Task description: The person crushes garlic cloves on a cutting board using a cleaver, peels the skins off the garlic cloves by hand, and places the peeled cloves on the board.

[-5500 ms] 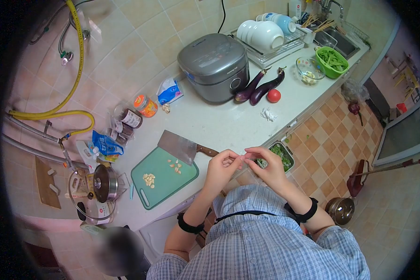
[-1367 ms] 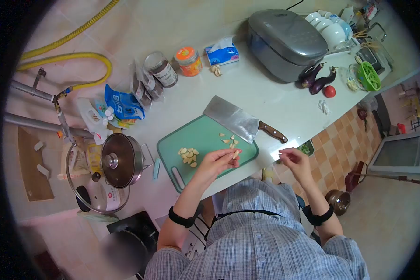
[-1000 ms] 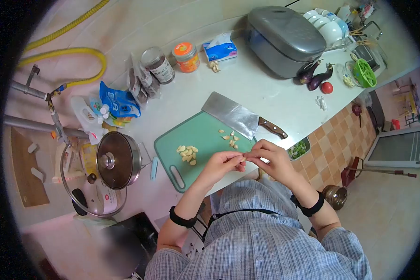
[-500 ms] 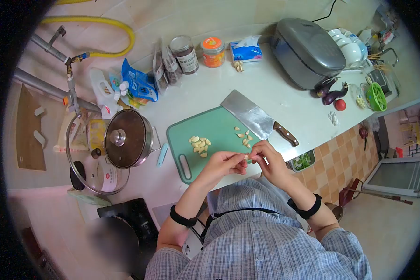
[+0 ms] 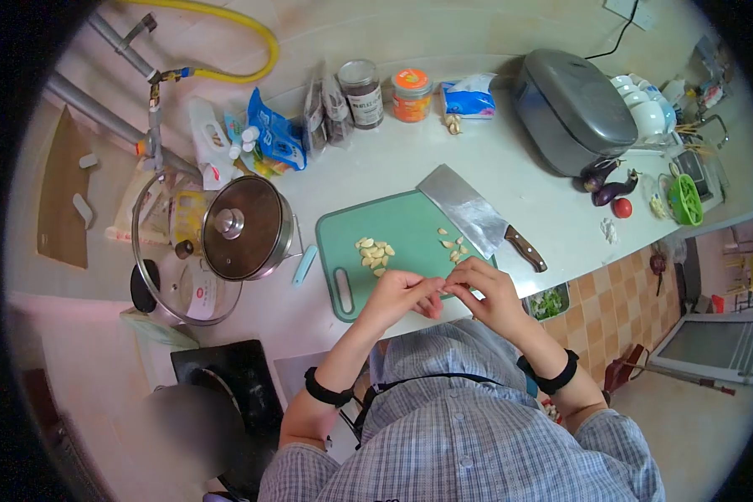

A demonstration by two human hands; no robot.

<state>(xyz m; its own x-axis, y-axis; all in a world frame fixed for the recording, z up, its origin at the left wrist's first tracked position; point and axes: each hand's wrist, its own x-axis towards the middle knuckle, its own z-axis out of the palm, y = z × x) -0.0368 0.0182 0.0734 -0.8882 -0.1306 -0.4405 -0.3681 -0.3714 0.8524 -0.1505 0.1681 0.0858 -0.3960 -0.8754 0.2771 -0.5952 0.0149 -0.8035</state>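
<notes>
My left hand and my right hand meet over the near edge of a green cutting board. Both are closed in pinches, fingertips together around a small garlic clove that the fingers mostly hide. On the board, left of centre, lies a pile of pale peeled garlic cloves. Several cloves with brownish skin are scattered to its right, just beyond my right hand. A cleaver with a wooden handle rests across the board's right edge, its handle pointing towards the near right.
Left of the board stand a lidded pot and a light-blue-handled tool. Jars and a garlic bulb sit towards the wall. A grey appliance, eggplants and a tomato are at right.
My hands stay pinched together, with slight finger movement at the clove. The whole view has shifted a little, so the counter items appear further right; cloves and cleaver keep their places on the board.
</notes>
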